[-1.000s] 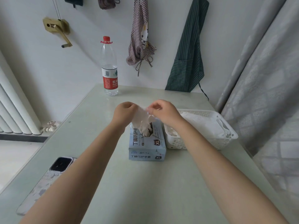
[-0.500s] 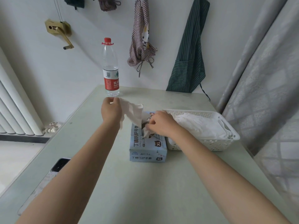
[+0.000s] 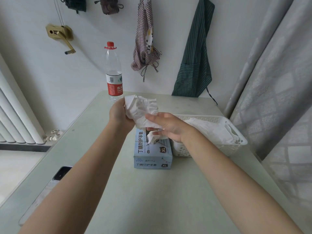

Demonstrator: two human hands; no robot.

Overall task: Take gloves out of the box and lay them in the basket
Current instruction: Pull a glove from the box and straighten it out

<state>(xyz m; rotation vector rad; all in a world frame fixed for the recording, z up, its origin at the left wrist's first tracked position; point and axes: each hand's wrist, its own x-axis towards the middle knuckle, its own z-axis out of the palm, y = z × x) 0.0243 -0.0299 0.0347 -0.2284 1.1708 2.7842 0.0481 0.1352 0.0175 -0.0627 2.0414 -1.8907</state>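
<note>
Both my forearms reach forward, bare | left hand [image 3: 120, 114] raised, fingers curled round a crumpled white glove [image 3: 141, 108] | right hand [image 3: 167, 126] just beside and lower, palm turned left, thumb up, fingers pinching the glove's lower end | hands nearly touching

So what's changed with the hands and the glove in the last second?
The left hand has lifted the white glove clear of the box, up and toward the bottle. The right hand dropped to the box, then came up to pinch the glove's lower end. Box, basket and bottle stayed put.
</note>
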